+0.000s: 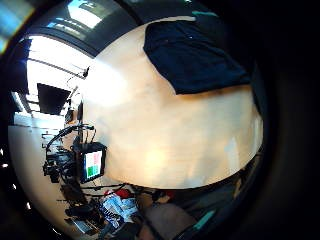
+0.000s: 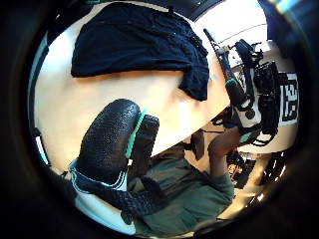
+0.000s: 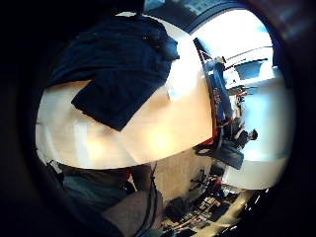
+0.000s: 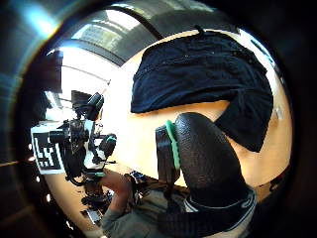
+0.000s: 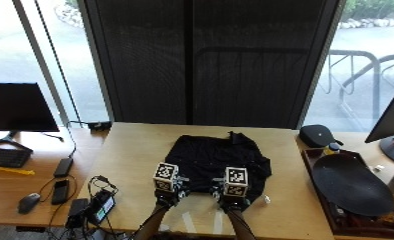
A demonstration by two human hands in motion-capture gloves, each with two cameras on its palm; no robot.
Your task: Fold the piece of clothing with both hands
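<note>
A black garment (image 5: 217,160) lies partly spread on the light wooden table (image 5: 130,150), bunched at its right side. My left hand (image 5: 165,196) and right hand (image 5: 231,199) hover side by side just over the garment's near edge, holding nothing. From the palms the garment (image 1: 192,55) (image 3: 118,69) is seen at a distance, lying flat on the tabletop. A gloved thumb (image 2: 107,142) shows beside the cloth (image 2: 139,42), and the other thumb (image 4: 208,158) shows below the cloth (image 4: 203,74); neither touches it.
A dark oval dish (image 5: 351,187) lies on a tray at the table's right, with a black pouch (image 5: 319,134) behind it. A small screen device (image 5: 98,205) and cables sit at the front left corner. A tiny white scrap (image 5: 266,200) lies near the right hand.
</note>
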